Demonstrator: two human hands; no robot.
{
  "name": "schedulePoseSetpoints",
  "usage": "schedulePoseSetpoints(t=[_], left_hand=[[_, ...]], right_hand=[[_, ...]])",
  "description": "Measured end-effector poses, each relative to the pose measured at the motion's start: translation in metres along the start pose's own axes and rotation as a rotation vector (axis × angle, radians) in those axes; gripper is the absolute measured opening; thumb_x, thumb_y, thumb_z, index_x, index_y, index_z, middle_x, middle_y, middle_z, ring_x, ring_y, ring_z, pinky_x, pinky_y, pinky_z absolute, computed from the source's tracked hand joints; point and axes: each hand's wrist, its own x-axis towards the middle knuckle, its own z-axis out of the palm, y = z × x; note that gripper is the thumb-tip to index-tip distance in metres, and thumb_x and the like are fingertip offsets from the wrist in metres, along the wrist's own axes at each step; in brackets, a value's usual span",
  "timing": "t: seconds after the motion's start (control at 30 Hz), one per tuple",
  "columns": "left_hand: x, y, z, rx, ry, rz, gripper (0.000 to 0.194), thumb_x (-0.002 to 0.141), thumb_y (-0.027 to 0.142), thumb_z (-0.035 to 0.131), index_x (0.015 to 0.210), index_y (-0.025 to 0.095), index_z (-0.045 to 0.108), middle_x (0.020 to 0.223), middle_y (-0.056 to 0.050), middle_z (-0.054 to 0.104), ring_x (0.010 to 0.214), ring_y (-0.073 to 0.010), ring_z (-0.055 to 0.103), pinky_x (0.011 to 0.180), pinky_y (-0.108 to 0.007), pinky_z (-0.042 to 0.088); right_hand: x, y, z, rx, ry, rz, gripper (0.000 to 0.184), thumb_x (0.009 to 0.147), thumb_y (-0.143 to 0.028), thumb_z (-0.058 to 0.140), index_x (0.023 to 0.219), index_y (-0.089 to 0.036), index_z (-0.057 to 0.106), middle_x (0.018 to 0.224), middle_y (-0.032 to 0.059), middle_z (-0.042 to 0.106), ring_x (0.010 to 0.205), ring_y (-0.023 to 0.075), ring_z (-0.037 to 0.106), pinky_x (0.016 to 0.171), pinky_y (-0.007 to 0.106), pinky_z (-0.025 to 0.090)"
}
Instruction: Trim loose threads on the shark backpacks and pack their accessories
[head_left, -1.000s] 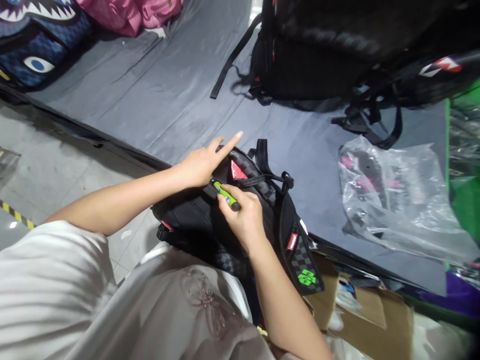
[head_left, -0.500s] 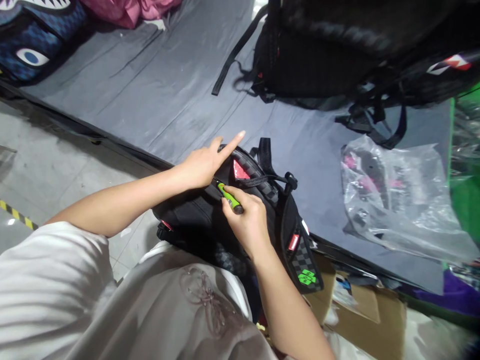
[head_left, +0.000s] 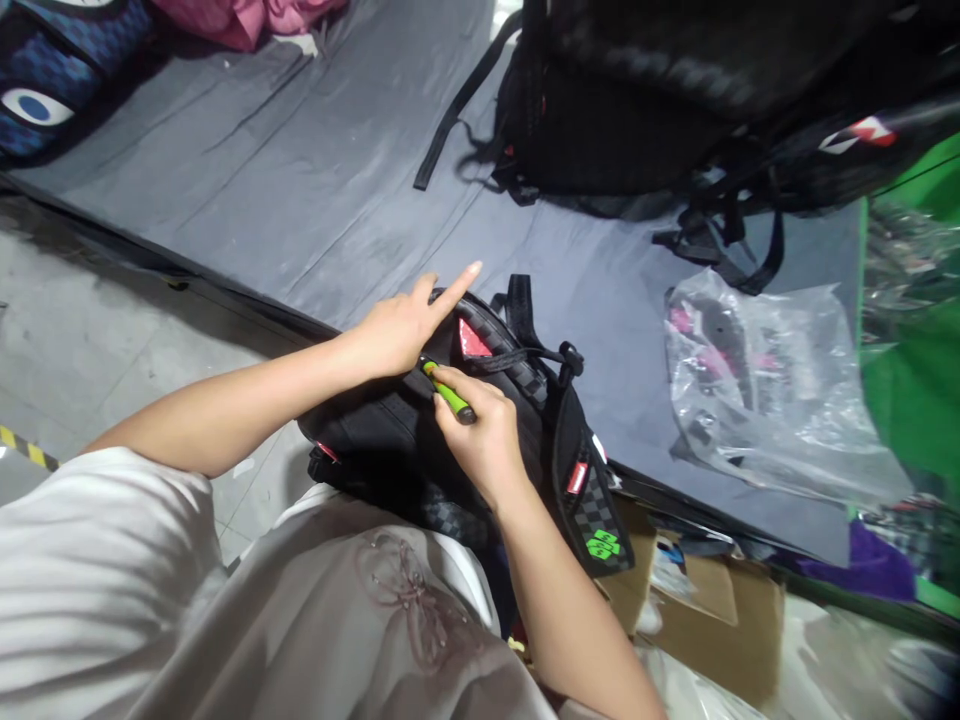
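Note:
A black backpack (head_left: 375,430) with grey checkered trim, a red patch and a green emblem rests against my body at the table's edge. My left hand (head_left: 401,325) grips its top part, one finger stretched out over the checkered edge and the other fingers partly hidden. Beside it, my right hand (head_left: 484,425) is closed round a slim green pen-like tool (head_left: 450,392) with a black end. Its tip points up and left at the black fabric close to my left hand. What the tip touches is too small to make out.
A large black backpack (head_left: 622,120) with loose straps lies farther back on the grey-covered table (head_left: 300,190). To the right is a clear plastic bag (head_left: 787,390). A blue shark-patterned bag (head_left: 52,80) and pink fabric (head_left: 232,20) sit at left; a cardboard box (head_left: 720,630) stands below.
The whole view has shifted, so things appear slightly farther left. Both hands keep almost the same place on the backpack; the green tool has tilted a little in my right hand.

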Motion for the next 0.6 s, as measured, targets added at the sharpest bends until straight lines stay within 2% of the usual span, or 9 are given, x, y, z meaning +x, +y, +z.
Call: schedulePoseSetpoints(t=[0.13,0.3,0.6], left_hand=[[0.0001,0.0002,0.0,-0.009,-0.001,-0.004,0.111,0.085,0.008,0.055,0.153,0.036,-0.029,0.158,-0.019,0.025,0.11,-0.0257,0.064,0.085,-0.035,0.055],[0.0009,0.0002,0.0003,-0.007,-0.002,-0.003,0.111,0.085,0.007,0.054,0.153,0.035,-0.03,0.157,-0.019,0.026,0.108,-0.0247,0.064,0.085,-0.034,0.055],[-0.0005,0.0013,0.0004,0.005,0.0,0.001,0.106,0.085,0.006,0.05,0.155,0.032,-0.024,0.158,-0.02,0.025,0.109,-0.0271,0.064,0.084,-0.037,0.055]], right_hand=[[-0.0016,-0.002,-0.0015,-0.066,0.005,0.005,0.028,0.085,-0.015,0.06,0.109,-0.02,0.074,0.111,0.0061,0.076,0.098,0.0219,0.073,0.091,0.039,0.057],[-0.0023,-0.0019,-0.0035,-0.077,-0.021,0.012,0.029,0.084,-0.014,0.06,0.109,-0.02,0.074,0.113,0.0058,0.075,0.099,0.022,0.073,0.092,0.039,0.055],[-0.0019,-0.0001,0.0014,-0.079,0.01,-0.015,0.029,0.085,-0.015,0.061,0.11,-0.021,0.074,0.112,0.0059,0.075,0.101,0.022,0.073,0.093,0.04,0.055]])
